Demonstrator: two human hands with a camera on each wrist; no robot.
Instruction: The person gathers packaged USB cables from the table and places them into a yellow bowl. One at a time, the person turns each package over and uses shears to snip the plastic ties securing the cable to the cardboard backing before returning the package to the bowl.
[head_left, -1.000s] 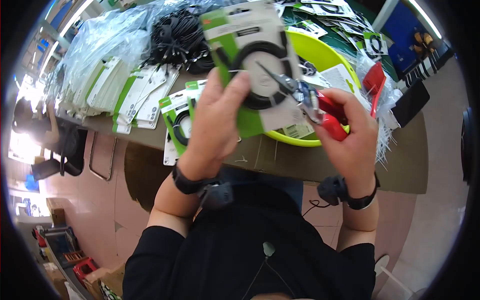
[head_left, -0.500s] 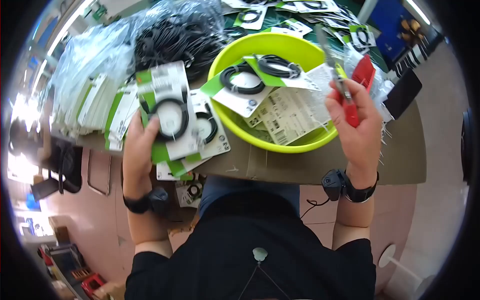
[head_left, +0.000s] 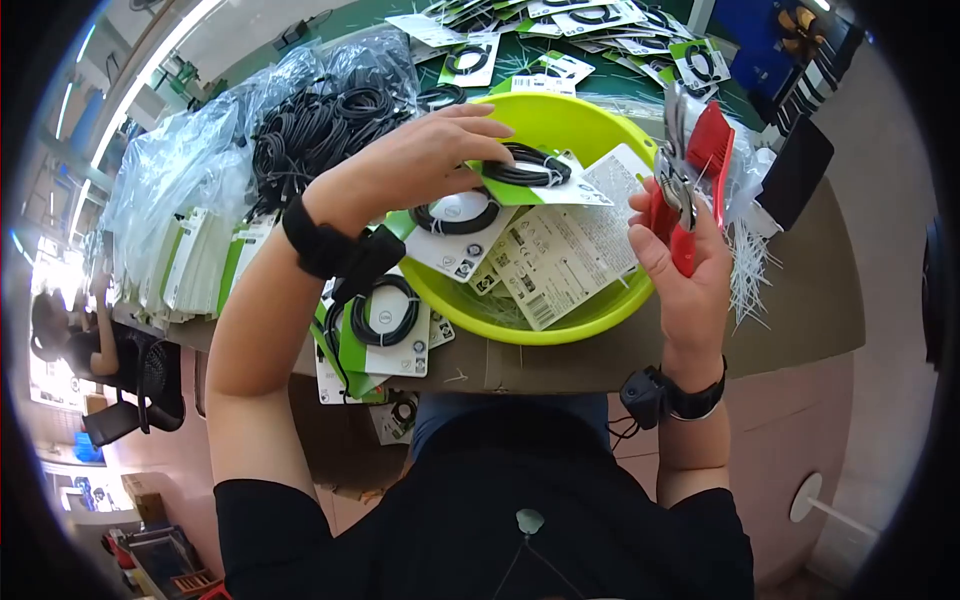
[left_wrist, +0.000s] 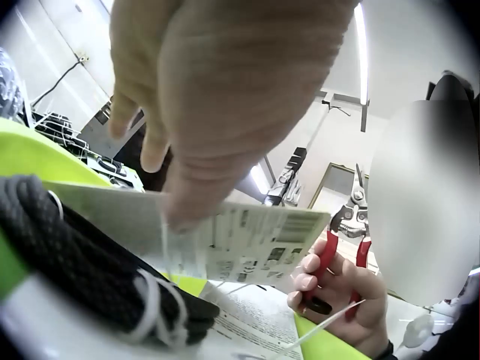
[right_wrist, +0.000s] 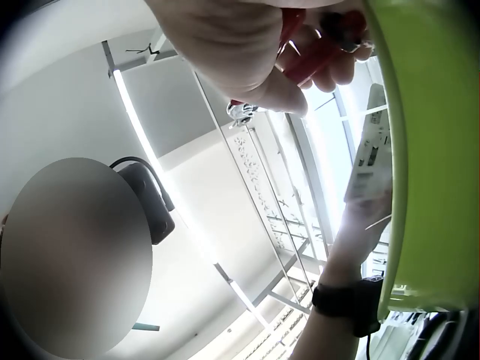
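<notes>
In the head view my left hand (head_left: 425,160) reaches over the yellow-green basin (head_left: 470,322), its thumb and index finger at the edge of a green-and-white card with a coiled black cable (head_left: 525,170). The thumb lies against a card (left_wrist: 255,240) in the left wrist view; the other fingers extend above it, and the contact on its far side is hidden. My right hand (head_left: 690,280) grips red-handled cutters (head_left: 682,240) at the basin's right side, metal jaws pointing up. A second carded cable (head_left: 455,212) and a card printed with text (head_left: 565,255) lie in the basin.
Carded cables (head_left: 385,320) lie at the table's front edge, left of the basin. Behind them are loose black cables (head_left: 310,135), plastic bags (head_left: 195,150) and stacked cards (head_left: 200,265). A red brush (head_left: 710,145) and white ties (head_left: 748,280) lie right; more packed cards (head_left: 600,20) lie behind.
My left hand has let go of the carded cable at the front-left pile and moved right and up over the basin. The right hand still holds the cutters, slightly lower and farther left.
</notes>
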